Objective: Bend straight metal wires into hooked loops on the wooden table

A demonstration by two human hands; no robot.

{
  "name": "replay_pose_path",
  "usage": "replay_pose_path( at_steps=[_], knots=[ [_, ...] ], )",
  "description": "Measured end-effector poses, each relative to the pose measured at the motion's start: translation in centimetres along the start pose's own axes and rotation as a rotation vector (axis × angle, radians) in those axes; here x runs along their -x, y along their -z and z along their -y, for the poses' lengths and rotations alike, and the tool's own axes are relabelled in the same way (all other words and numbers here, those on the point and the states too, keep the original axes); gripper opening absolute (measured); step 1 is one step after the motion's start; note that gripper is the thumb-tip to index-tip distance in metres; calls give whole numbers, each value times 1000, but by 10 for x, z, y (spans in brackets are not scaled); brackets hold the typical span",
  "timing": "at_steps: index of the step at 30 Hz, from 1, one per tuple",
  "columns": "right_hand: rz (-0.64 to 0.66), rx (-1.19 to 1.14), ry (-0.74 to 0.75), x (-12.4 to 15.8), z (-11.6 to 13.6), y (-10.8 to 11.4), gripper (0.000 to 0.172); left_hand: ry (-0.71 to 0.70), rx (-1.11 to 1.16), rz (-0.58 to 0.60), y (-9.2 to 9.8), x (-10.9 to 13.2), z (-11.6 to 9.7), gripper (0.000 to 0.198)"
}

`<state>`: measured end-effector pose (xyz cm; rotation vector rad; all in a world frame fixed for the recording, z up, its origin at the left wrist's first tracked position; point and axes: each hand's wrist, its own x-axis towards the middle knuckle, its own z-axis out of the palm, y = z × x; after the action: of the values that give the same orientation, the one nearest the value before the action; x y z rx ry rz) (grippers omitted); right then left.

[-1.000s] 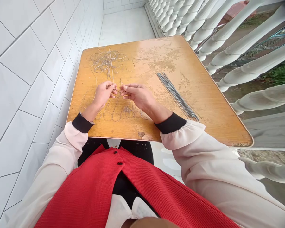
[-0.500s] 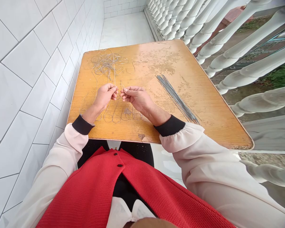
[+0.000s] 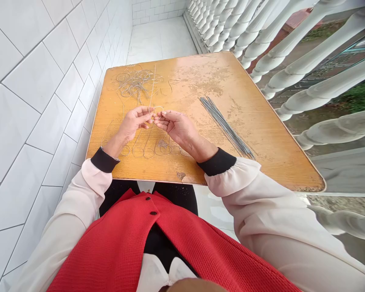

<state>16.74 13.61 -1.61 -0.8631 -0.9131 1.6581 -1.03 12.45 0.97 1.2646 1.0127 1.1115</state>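
Both hands meet over the left part of the wooden table (image 3: 197, 166), pinching one thin wire (image 3: 152, 87). Its straight end points up and away, and a small curved loop shows between the fingertips. My left hand (image 3: 133, 123) is closed on the wire near the loop. My right hand (image 3: 178, 126) grips the curved part between thumb and fingers. Beneath the hands lie several wires with looped ends (image 3: 149, 152), partly hidden by my right hand. A tangled heap of bent wires (image 3: 136, 83) lies beyond my left hand.
A bundle of straight grey wires (image 3: 226, 125) lies to the right of my right hand. A white tiled wall (image 3: 33, 113) runs close along the left. White balusters (image 3: 280, 61) line the right side. The tabletop's near right corner (image 3: 318, 184) is worn.
The wire's end has become a rounded loop between the fingertips, and its straight part has swung a little to the right. My left fingers have loosened slightly and spread.
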Motion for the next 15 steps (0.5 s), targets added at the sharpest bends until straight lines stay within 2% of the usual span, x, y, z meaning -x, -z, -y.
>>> replay_pose_path(
  at_steps=[3, 5, 15],
  knots=[
    [-15, -19, -8, -2, -1, 1, 19, -45, -22, 39, 1, -1, 3, 17],
    [-27, -35, -13, -3, -1, 1, 19, -57, -27, 40, 0, -2, 4, 15],
    [11, 4, -57, 4, 6, -6, 25, 15, 86, -60, -9, -3, 11, 12]
  ],
)
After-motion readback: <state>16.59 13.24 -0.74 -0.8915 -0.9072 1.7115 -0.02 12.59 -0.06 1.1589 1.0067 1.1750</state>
